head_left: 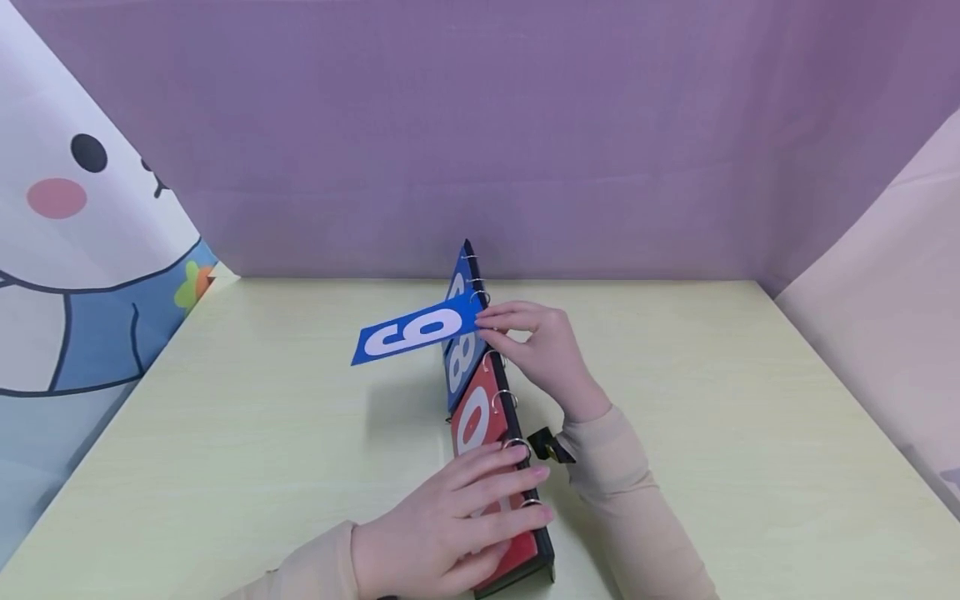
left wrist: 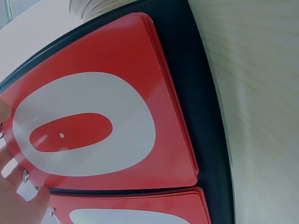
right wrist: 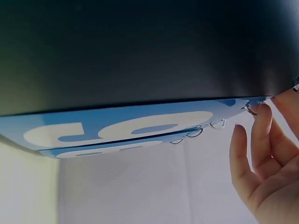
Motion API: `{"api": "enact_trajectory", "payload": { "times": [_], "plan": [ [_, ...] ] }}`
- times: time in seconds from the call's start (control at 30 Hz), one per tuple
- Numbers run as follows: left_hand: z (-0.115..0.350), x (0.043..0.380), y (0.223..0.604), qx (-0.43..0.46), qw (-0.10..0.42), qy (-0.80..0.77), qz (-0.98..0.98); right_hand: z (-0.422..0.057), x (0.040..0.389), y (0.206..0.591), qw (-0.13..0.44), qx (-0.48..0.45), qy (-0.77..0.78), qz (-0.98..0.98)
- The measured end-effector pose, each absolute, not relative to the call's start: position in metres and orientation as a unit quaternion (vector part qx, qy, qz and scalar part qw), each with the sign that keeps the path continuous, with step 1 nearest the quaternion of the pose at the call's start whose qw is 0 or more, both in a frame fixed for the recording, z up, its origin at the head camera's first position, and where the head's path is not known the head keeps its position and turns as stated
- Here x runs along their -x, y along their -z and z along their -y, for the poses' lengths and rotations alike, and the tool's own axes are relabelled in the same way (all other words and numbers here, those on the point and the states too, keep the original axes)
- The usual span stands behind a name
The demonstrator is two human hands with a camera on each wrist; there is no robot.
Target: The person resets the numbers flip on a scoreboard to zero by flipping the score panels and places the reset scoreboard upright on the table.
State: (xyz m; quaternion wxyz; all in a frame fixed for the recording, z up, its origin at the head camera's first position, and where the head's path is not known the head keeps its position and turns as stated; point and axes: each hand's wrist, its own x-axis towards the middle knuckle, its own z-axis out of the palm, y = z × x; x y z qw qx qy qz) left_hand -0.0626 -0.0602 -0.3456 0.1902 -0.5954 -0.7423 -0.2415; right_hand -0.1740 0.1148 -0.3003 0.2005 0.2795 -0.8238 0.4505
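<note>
A black flip scoreboard [head_left: 514,421] with ring-bound number cards stands like a tent on the table, running away from me. My right hand [head_left: 543,346] pinches a blue card [head_left: 414,332] with a white 9 near its ring, and the card sticks out to the left. Behind it hangs a blue card with an 8 [head_left: 460,371]. My left hand [head_left: 450,521] rests over the near red cards, fingers extended across the ringed top edge. The left wrist view shows a red card with a white 0 [left wrist: 135,123] close up. A black back panel [right wrist: 140,51] fills the upper right wrist view.
The pale wood-grain table [head_left: 262,392] extends on both sides of the scoreboard. A purple cloth [head_left: 480,125] hangs behind it, and a cartoon-printed cloth [head_left: 75,250] hangs at the left. A small black object [head_left: 551,446] shows by the right sleeve.
</note>
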Motion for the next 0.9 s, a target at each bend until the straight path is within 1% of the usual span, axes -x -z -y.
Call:
{"api": "enact_trajectory", "payload": {
  "times": [0.13,0.3,0.4,0.53,0.6,0.7,0.9],
  "plan": [
    [0.0597,0.0626,0.3452,0.596,0.194,0.243,0.741,-0.1151,0.1748,0.2999,0.199,-0.29,-0.439,0.827],
    [0.0594,0.0629,0.3458,0.597,0.197,0.241,0.74,-0.1174,0.1759,0.2988,0.182,-0.308,-0.39,0.848],
    [0.0587,0.0642,0.3466,0.604,0.217,0.239,0.729,-0.1184,0.1765,0.2971,0.175,-0.324,-0.365,0.855],
    [0.0576,0.0671,0.3481,0.613,0.248,0.239,0.711,-0.1195,0.1784,0.2967,0.179,-0.345,-0.343,0.855],
    [0.0573,0.0682,0.3483,0.615,0.256,0.24,0.707,-0.1198,0.1795,0.2972,0.181,-0.354,-0.334,0.854],
    [0.0571,0.0689,0.3484,0.616,0.26,0.24,0.704,-0.1198,0.18,0.2972,0.174,-0.361,-0.329,0.855],
    [0.0571,0.069,0.3491,0.617,0.256,0.242,0.704,-0.1213,0.1801,0.2978,0.14,-0.359,-0.339,0.858]
  ]
}}
